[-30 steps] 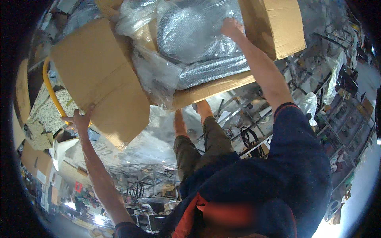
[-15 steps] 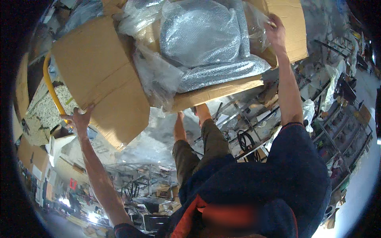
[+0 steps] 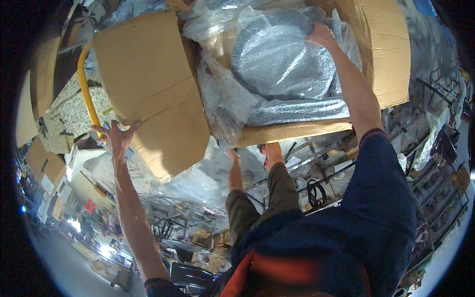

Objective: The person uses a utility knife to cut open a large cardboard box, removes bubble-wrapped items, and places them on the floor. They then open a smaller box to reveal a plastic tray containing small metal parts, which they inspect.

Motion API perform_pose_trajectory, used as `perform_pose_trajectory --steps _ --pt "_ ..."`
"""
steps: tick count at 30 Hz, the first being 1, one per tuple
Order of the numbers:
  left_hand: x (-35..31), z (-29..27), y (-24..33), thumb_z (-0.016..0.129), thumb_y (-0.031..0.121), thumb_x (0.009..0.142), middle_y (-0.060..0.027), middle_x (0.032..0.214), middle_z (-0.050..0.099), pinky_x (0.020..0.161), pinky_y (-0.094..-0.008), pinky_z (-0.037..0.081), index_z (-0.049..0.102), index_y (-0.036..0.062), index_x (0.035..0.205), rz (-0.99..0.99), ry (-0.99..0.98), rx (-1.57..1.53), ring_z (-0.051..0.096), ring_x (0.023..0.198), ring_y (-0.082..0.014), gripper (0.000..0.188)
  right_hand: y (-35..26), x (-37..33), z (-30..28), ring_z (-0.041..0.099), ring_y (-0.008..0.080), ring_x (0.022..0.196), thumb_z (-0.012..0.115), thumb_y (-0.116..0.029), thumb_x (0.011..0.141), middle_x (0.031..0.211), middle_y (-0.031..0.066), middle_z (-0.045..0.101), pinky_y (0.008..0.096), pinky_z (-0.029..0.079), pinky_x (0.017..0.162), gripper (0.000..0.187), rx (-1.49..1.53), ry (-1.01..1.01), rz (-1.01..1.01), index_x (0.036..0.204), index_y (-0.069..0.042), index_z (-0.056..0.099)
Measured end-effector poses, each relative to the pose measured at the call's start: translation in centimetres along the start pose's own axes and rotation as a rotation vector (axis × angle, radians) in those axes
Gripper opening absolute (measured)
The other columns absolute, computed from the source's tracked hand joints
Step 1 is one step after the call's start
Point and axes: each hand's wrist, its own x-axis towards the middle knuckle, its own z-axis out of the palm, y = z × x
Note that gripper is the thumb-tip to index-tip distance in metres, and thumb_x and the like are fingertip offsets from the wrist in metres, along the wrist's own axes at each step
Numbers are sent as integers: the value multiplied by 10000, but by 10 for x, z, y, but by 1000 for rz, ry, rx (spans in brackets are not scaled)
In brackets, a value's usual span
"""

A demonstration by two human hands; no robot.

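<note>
A large cardboard box (image 3: 292, 132) stands open in front of me. Inside lies a rounded item in bubble wrap (image 3: 282, 54), with loose clear plastic (image 3: 225, 96) along its left side. My right hand (image 3: 322, 35) is at the upper right of the wrapped item, its fingers bent together on the bubble wrap. On the left, my left hand (image 3: 118, 139) has its fingers spread. Its thumb side touches the box's wide left flap (image 3: 153, 94), and its other fingers reach the lower end of a yellow tubular handle (image 3: 85, 89).
The right flap (image 3: 391, 54) is folded outward. Metal racks (image 3: 435, 183) with scattered parts line the right side. A coiled black cable (image 3: 317, 193) lies beyond my legs. At left are a speckled slab (image 3: 59, 123) and more cardboard (image 3: 44, 161). A black chair (image 3: 190, 274) stands at the bottom.
My right hand has left the clear plastic at the box's right side and moved inward onto the bubble wrap. My left hand stays by the flap and yellow handle. The view has shifted.
</note>
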Motion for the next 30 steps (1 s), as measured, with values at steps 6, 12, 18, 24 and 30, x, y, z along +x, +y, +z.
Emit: perform_pose_trajectory --steps 6,12,18,24,30 --pt "3 9 -10 819 694 643 -503 1471 -12 887 -770 422 619 19 1202 71 73 73 285 1207 -779 899 -58 -118 -62 657 471 1029 863 -473 609 1051 308 677 494 533 917 847 38 -5 -282 1229 23 571" --pt "-3 4 -1 865 632 628 -460 1515 -150 880 -757 442 602 34 1238 10 82 41 237 1255 -761 894 -53 -191 -92 669 454 1011 891 -522 573 1013 328 679 469 534 924 903 132 -39 -443 1189 75 609" --pt "-3 -8 6 856 660 594 -366 1567 -143 883 -765 442 605 81 1266 -53 -39 -57 163 1297 -745 923 -32 -138 -61 697 386 1007 895 -616 545 1090 283 699 432 531 915 978 493 52 -237 1171 95 654" --pt "-1 -1 6 834 675 620 -396 1451 303 917 -660 475 586 71 1286 -80 -41 35 416 1251 -620 932 -52 0 -24 701 368 980 804 -733 575 1074 215 719 414 544 869 1004 406 -26 -147 1171 65 681" --pt "24 33 -24 811 667 673 -347 1229 603 1016 -587 419 530 -50 1303 75 -26 -33 572 1180 -480 995 -135 -35 -26 697 394 943 793 -567 676 1012 229 719 471 562 836 704 330 233 -718 1090 -3 712"
